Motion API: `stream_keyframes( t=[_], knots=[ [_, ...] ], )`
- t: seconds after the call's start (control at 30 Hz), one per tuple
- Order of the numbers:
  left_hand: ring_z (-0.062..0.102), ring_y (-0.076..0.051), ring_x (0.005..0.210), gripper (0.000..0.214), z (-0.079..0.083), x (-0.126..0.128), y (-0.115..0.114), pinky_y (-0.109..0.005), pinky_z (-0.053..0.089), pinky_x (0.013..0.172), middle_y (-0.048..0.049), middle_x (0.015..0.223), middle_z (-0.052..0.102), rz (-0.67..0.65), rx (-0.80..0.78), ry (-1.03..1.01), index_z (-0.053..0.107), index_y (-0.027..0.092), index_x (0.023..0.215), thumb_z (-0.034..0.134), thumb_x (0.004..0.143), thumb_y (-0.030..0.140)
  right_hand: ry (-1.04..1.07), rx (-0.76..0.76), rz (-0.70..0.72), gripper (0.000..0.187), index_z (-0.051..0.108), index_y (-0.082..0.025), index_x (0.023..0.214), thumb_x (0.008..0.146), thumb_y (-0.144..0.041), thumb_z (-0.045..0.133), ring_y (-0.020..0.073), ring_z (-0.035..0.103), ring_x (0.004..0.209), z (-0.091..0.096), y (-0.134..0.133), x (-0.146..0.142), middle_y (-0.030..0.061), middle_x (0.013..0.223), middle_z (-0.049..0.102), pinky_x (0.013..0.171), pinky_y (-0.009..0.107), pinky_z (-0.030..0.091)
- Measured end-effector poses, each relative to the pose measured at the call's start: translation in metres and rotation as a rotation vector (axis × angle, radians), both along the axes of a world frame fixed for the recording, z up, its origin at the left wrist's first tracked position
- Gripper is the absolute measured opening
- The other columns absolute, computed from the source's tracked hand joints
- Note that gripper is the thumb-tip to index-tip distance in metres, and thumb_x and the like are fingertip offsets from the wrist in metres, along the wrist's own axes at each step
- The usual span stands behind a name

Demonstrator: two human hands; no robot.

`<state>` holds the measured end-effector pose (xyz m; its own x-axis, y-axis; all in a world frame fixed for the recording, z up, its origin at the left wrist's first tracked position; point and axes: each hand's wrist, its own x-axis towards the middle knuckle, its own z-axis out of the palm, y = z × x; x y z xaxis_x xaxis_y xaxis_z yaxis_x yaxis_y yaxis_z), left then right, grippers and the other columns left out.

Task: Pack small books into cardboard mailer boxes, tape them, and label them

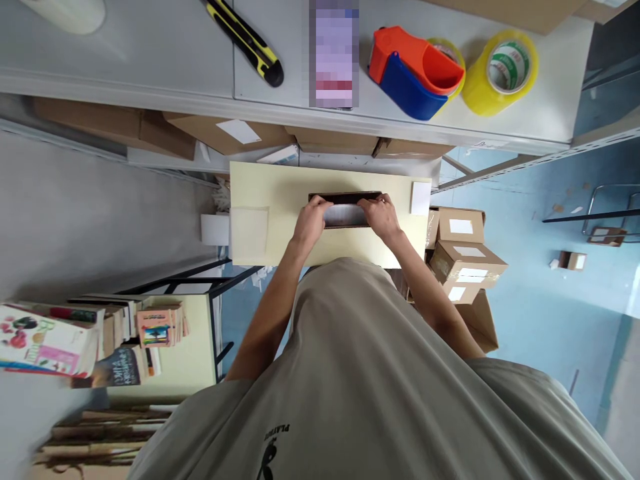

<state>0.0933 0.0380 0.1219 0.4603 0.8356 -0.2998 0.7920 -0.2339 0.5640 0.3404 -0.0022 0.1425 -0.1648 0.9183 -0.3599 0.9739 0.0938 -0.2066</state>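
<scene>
A small, narrow cardboard box [345,198] stands open on the pale yellow tabletop [290,253] in front of me. Inside it is a whitish, slightly shiny item [345,215], which looks like a wrapped packet; its exact kind cannot be made out. My left hand [313,217] is at the box's left end, fingers bent and pinching the item's upper left edge. At the right end, my right hand [381,215] pinches the opposite edge in the same way. Both sets of fingertips are partly inside the box, and the thumbs are partly hidden.
On the grey shelf [150,60] beyond lie a yellow-black utility knife [245,40], a pixelated phone [334,57], an orange-blue tape dispenser [413,73] and a tape roll [500,73]. Cartons [467,260] are stacked at right; books [110,340] lie at left. A white label stack [421,198] is on the table.
</scene>
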Motion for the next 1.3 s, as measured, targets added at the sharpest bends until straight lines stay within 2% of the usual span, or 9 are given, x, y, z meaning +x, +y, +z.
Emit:
stream_keyframes(
  t=[0.23, 0.37, 0.47, 0.57, 0.67, 0.83, 0.97, 1.13, 1.3],
  knots=[
    [0.076, -0.035, 0.143, 0.058, -0.003, 0.0, -0.006, -0.053, 0.061, 0.127, -0.0128, 0.156, 0.079, -0.004, 0.044, -0.028, 0.085, 0.022, 0.141, 0.05, 0.1, -0.003, 0.104, 0.044, 0.017, 0.05, 0.088, -0.019, 0.13, 0.107, -0.002, 0.047, 0.032, 0.08, 0.12, -0.002, -0.006, 0.01, 0.0146, 0.13, 0.089, 0.131, 0.052, 0.041],
    [0.075, -0.033, 0.141, 0.044, -0.003, -0.022, -0.017, -0.052, 0.058, 0.13, -0.011, 0.151, 0.081, 0.135, 0.153, -0.17, 0.083, 0.025, 0.14, 0.056, 0.109, 0.012, 0.246, 0.284, -0.21, 0.046, 0.082, -0.023, 0.143, 0.119, -0.02, 0.043, 0.0349, 0.076, 0.133, 0.0, -0.03, 0.031, 0.0149, 0.145, 0.084, 0.125, 0.059, 0.051],
    [0.071, -0.035, 0.147, 0.039, -0.008, -0.042, -0.023, -0.051, 0.059, 0.128, -0.016, 0.153, 0.076, 0.305, 0.249, -0.227, 0.077, 0.023, 0.147, 0.068, 0.109, 0.025, 0.343, 0.384, -0.418, 0.045, 0.078, -0.023, 0.148, 0.122, -0.041, 0.046, 0.0381, 0.075, 0.137, -0.006, -0.049, 0.049, 0.0183, 0.147, 0.082, 0.121, 0.063, 0.058],
    [0.076, -0.035, 0.136, 0.051, -0.018, -0.05, -0.025, -0.049, 0.066, 0.116, -0.0196, 0.152, 0.073, 0.403, 0.216, -0.263, 0.069, 0.02, 0.154, 0.077, 0.106, 0.033, 0.512, 0.314, -0.535, 0.059, 0.075, -0.022, 0.152, 0.118, -0.065, 0.052, 0.0387, 0.078, 0.132, -0.016, -0.059, 0.054, 0.021, 0.15, 0.08, 0.113, 0.061, 0.067],
    [0.082, -0.03, 0.117, 0.048, -0.025, -0.045, -0.027, -0.046, 0.069, 0.109, -0.0163, 0.142, 0.076, 0.389, 0.126, -0.296, 0.069, 0.02, 0.151, 0.077, 0.106, 0.036, 0.657, 0.206, -0.54, 0.067, 0.073, -0.024, 0.154, 0.113, -0.075, 0.059, 0.0371, 0.078, 0.132, -0.023, -0.061, 0.044, 0.019, 0.152, 0.079, 0.109, 0.058, 0.071],
    [0.08, -0.029, 0.123, 0.042, -0.02, -0.033, -0.031, -0.044, 0.068, 0.114, -0.0149, 0.144, 0.073, 0.318, 0.108, -0.295, 0.074, 0.023, 0.141, 0.082, 0.103, 0.038, 0.594, 0.192, -0.445, 0.054, 0.076, -0.023, 0.151, 0.106, -0.053, 0.078, 0.0386, 0.075, 0.139, -0.03, -0.056, 0.022, 0.0177, 0.158, 0.077, 0.121, 0.062, 0.066],
    [0.076, -0.032, 0.137, 0.028, -0.013, -0.032, -0.031, -0.047, 0.064, 0.122, -0.0147, 0.152, 0.071, 0.266, 0.092, -0.249, 0.079, 0.025, 0.128, 0.083, 0.103, 0.035, 0.545, 0.153, -0.386, 0.041, 0.077, -0.026, 0.147, 0.107, -0.034, 0.074, 0.0362, 0.078, 0.138, -0.032, -0.054, 0.016, 0.0128, 0.161, 0.076, 0.122, 0.059, 0.066],
    [0.07, -0.034, 0.151, 0.025, -0.011, -0.03, -0.036, -0.052, 0.053, 0.135, -0.0139, 0.165, 0.069, 0.157, 0.044, -0.196, 0.081, 0.025, 0.129, 0.079, 0.104, 0.028, 0.498, 0.099, -0.367, 0.044, 0.073, -0.027, 0.151, 0.107, -0.033, 0.073, 0.0355, 0.083, 0.13, -0.033, -0.053, 0.013, 0.0132, 0.165, 0.071, 0.114, 0.056, 0.07],
    [0.069, -0.038, 0.151, 0.029, -0.016, -0.019, -0.04, -0.059, 0.052, 0.134, -0.0159, 0.164, 0.072, 0.071, -0.001, -0.127, 0.081, 0.024, 0.131, 0.079, 0.103, 0.025, 0.533, 0.063, -0.393, 0.05, 0.068, -0.025, 0.154, 0.105, -0.033, 0.077, 0.0343, 0.084, 0.129, -0.038, -0.054, 0.009, 0.0171, 0.161, 0.073, 0.117, 0.055, 0.068]
  ],
)
